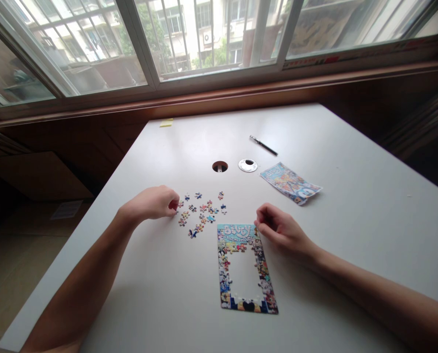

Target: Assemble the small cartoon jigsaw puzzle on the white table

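My left hand is closed, its fingertips pinched down at the left edge of a scatter of loose jigsaw pieces. Whatever sits between those fingertips, if anything, is hidden. A jigsaw puzzle with a picture border lies flat in front of me. Its edge pieces are joined, and a white gap shows in the middle. My right hand rests on the table with fingers loosely curled, thumb and fingertips at the puzzle's top right corner. Nothing shows inside the curl.
A creased picture sheet lies beyond my right hand. Farther back are a pen, a round silver cover and a cable hole in the white table. Yellow tape sits at the far edge, below a barred window.
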### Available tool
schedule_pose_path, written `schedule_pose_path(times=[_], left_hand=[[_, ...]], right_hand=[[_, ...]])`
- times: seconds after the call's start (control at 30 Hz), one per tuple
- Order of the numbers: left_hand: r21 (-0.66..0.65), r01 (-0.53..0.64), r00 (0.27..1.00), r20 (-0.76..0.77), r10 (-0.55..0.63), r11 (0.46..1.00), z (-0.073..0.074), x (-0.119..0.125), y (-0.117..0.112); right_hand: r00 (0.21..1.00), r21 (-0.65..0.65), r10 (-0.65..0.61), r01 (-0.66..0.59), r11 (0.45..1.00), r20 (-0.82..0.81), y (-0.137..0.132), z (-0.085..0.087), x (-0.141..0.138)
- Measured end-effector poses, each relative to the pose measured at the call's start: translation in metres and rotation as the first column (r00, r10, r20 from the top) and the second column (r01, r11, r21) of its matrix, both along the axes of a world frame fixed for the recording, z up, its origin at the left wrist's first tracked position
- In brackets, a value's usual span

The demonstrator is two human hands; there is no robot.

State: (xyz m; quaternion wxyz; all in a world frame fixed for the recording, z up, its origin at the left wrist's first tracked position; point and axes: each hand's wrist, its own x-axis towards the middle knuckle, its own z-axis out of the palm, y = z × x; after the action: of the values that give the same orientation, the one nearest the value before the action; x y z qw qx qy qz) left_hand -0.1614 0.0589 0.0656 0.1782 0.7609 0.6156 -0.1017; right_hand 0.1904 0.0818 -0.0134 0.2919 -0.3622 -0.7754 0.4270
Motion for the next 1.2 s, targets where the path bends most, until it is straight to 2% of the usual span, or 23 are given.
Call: schedule_pose_path(times=[0.33,0.57,0.87,1.07,1.2], left_hand=[[-0.032,0.074,0.997,0.025,-0.073,0.997,0.003,0.007,-0.002],[-0.035,0.06,0.998,0.017,-0.059,0.998,0.002,0.02,-0.005],[-0.064,0.082,0.997,0.003,-0.082,0.995,0.001,0.018,-0.007],[-0.015,0.125,0.992,-0.023,-0.125,0.992,0.007,0.026,-0.012],[-0.002,0.176,0.984,-0.024,-0.176,0.984,0.004,0.036,-0.013]], right_hand=[[1.0,0.01,-0.007,0.007,1.0,0.008,0.0,0.002,0.0],[1.0,0.0,0.0,0.0,1.0,-0.004,0.001,0.0,0.0],[1.0,0.002,-0.005,0.005,1.0,-0.004,0.0,0.001,0.0],[1.0,-0.004,0.002,-0.002,1.0,-0.005,0.0,0.001,0.0],[1.0,-0.003,0.005,-0.005,1.0,-0.001,0.0,0.001,0.0]])
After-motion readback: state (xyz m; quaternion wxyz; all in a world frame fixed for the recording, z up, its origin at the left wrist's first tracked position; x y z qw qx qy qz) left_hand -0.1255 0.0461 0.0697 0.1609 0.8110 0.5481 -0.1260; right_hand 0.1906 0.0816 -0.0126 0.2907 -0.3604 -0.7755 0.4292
